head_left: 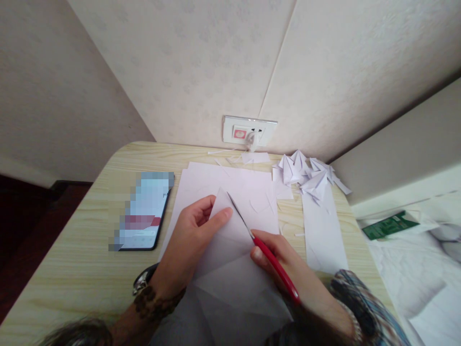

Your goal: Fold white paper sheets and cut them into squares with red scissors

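Note:
My left hand [198, 235] is closed on a creased white sheet of paper [230, 259], with the thumb on its upper face near the pointed top corner. In my right hand [288, 264] is a knife [275, 266] with a slim red handle and a narrow dark blade. The blade slants up and left across the sheet's upper right part, its tip close to the pointed corner. Whether the blade lies inside a fold cannot be made out. Beneath both hands lies a stack of white paper [194, 175].
A phone [147, 211] with a lit screen lies left on the wooden table [82, 216]. Folded paper pieces [306, 175] are heaped at the back right, above a paper strip [324, 230]. Thin scraps lie near the wall socket [248, 130]. A green packet [391, 226] is at the right.

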Demonstrator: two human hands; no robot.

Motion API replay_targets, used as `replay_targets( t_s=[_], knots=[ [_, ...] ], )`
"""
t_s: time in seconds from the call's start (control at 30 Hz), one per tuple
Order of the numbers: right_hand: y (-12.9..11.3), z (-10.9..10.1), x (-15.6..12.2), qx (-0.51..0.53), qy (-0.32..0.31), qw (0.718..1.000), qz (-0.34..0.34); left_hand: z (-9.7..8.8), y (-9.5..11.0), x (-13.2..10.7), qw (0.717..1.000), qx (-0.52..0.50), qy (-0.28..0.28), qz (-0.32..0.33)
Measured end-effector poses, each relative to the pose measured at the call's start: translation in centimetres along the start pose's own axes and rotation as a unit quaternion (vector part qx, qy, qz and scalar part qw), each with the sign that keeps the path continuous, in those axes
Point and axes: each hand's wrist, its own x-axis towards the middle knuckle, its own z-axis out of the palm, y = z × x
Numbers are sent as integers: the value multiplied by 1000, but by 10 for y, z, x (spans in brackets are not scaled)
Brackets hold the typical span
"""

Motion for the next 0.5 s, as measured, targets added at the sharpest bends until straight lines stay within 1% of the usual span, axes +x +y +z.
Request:
replay_targets(
  t_s=[0.17, 0.37, 0.5],
  knots=[
    [0, 2, -2, 16, 9, 1000, 2, 0, 0, -1, 1000, -11, 0, -5],
    [3, 0, 0, 49, -18, 999, 9, 2, 1, 0, 1000, -16, 1, 1],
    [6, -2, 1, 70, -6, 998, 3, 2, 2, 1, 1000, -22, 1, 6]
  ],
)
